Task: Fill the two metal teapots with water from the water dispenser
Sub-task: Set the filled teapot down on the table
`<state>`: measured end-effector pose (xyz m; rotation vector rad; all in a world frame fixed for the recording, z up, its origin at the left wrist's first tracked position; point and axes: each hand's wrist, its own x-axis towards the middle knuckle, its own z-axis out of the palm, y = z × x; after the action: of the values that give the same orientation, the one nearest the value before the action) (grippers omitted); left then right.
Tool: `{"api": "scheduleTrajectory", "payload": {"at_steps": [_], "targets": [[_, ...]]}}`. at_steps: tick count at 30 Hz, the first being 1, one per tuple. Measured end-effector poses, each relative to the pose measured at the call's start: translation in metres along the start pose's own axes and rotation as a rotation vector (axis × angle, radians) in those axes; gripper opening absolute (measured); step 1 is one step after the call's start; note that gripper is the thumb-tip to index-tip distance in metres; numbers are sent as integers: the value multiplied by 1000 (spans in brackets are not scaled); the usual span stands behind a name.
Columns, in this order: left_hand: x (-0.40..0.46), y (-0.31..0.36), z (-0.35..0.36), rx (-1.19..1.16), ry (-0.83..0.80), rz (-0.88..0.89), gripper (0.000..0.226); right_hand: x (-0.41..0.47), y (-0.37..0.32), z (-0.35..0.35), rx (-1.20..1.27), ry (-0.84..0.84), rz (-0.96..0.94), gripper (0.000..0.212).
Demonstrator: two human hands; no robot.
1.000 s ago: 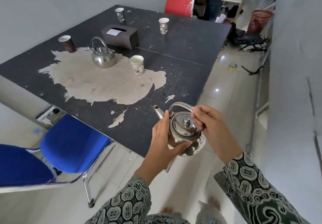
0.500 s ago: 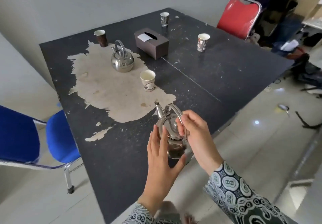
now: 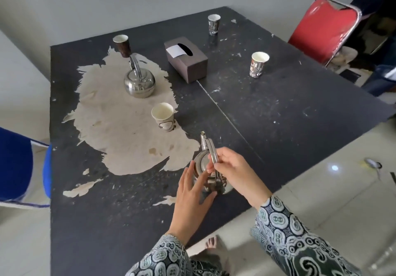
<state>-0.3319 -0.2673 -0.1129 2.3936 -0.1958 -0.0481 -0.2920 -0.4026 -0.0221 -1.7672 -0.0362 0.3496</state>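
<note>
Right hand: pinched on the handle of the near teapot. Left hand: fingers spread, flat against the pot's side, not gripping. Desk: a second ago the pot hung beyond its edge; now it sits at the near edge, seemingly set down. Second teapot: unmoved, far left. Likely one pot delivered, one pending.

Room: grey walls, pale tiled floor.
Worn black table; red chair far-right corner, blue chair left edge.
</note>
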Motion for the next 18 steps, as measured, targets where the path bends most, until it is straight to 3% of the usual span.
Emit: {"api": "scheduleTrajectory", "payload": {"at_steps": [4, 11, 18], "targets": [[34, 5, 13, 26, -15, 16, 75, 30, 2, -32, -34, -9, 6, 21], [93, 15, 37, 65, 21, -18, 64, 76, 4, -73, -57, -18, 20, 19], [157, 46, 48, 101, 144, -48, 67, 133, -9, -129, -94, -98, -32, 19]]}}
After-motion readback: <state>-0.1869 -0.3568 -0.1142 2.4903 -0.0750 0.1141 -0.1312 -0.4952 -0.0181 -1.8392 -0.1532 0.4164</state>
